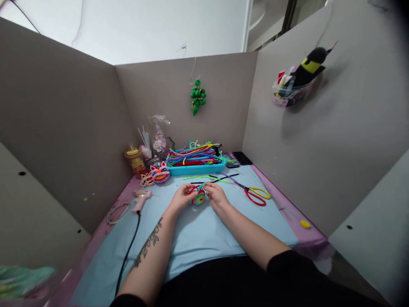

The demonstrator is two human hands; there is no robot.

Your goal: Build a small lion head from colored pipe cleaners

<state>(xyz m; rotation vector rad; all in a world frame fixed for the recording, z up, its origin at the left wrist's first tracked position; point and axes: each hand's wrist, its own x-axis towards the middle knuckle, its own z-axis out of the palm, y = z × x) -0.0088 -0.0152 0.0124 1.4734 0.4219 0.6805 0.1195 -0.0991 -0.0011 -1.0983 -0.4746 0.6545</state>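
Observation:
My left hand (183, 196) and my right hand (217, 196) meet over the middle of the blue mat, their fingers closed on opposite sides of a small round pipe-cleaner craft (199, 199). Green and yellow show on its face, with red and teal strands at the top. The fingers hide part of it. Just beyond, loose green and black pipe cleaners (205, 177) lie on the mat. Scissors (256, 195) with one red and one yellow handle rest to the right of my right hand. Two finished pipe-cleaner faces (161, 173) sit behind my left hand.
A turquoise tray (198, 170) full of coloured pipe cleaners stands at the back. On the left lies a pink glue gun (142, 201) with a black cord. Grey panels (189, 96) enclose three sides. A yellow piece (305, 224) lies near the right edge.

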